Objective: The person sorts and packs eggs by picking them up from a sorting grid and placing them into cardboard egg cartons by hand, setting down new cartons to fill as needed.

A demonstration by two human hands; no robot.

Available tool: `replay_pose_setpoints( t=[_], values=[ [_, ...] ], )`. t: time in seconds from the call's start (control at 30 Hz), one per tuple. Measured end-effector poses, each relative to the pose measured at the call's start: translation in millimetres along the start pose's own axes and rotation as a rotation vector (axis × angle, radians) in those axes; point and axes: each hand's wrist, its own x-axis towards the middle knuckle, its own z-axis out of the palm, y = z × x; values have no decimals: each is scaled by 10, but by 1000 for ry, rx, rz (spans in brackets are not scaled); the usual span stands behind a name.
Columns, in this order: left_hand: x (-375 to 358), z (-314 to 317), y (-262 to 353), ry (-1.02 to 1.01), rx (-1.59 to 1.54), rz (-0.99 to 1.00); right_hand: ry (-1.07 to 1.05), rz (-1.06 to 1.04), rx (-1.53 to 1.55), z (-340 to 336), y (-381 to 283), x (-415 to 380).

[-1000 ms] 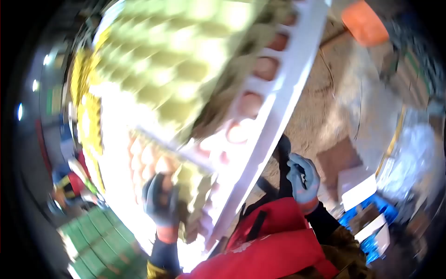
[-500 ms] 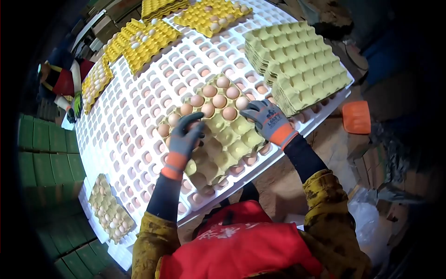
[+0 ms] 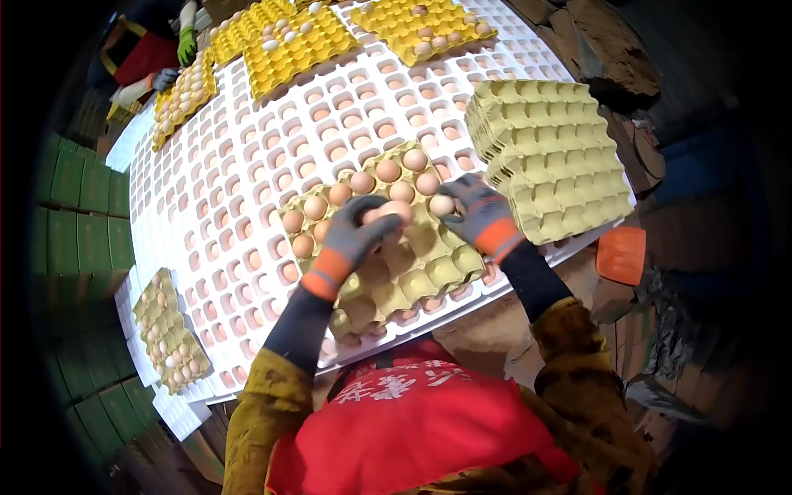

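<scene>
A pulp egg tray (image 3: 412, 289) lies in front of me, its far rows holding brown eggs and its near cups bare. My left hand (image 3: 356, 239), in a grey glove with an orange cuff, is closed around a brown egg (image 3: 398, 212) over the middle of the tray. Its fingers partly hide what lies beneath. At the tray's right edge, my right hand (image 3: 480, 212) has its gloved fingertips closed on a pale egg (image 3: 443, 205), which sits at a cup there.
White foam trays (image 3: 239, 206) of eggs cover the table. Stacked pulp trays (image 3: 553, 161) stand right, beside an orange plastic container (image 3: 621, 256). Yellow trays (image 3: 301, 54) lie at the back. A co-worker's gloved hand (image 3: 163, 79) touches one at far left. Green boxes (image 3: 70, 198) are stacked left.
My view has shifted, so the table appears moved. My left hand has come right over the tray with an egg in its fingers. My right fingers have curled in at the pale egg.
</scene>
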Motion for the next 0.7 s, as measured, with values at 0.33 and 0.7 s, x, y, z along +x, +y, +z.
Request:
replay_pose_setpoints(
  t=[0.33, 0.7],
  values=[
    [-1573, -928, -624, 491, -472, -129, -2, -170, -266, -80, -6, 521],
    [-3621, -1785, -1986, 1257, -96, -434, -197, 304, 612, 329, -1375, 338]
  ],
)
